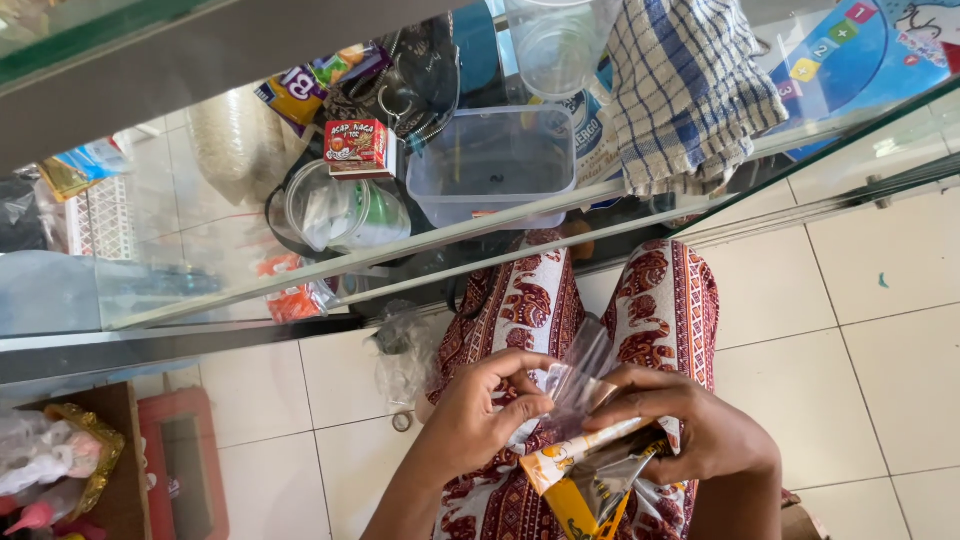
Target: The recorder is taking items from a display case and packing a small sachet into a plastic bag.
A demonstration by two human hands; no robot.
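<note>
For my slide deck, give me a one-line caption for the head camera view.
Left hand and right hand open a small clear plastic bag above an orange snack packet, beside a glass display counter.

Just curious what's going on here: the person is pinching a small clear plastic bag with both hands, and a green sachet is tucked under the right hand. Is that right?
Not quite. The sachet is orange and yellow, not green. The rest holds: in the head view the left hand and the right hand both pinch the small clear plastic bag, and the sachet sits under the right hand.
</note>
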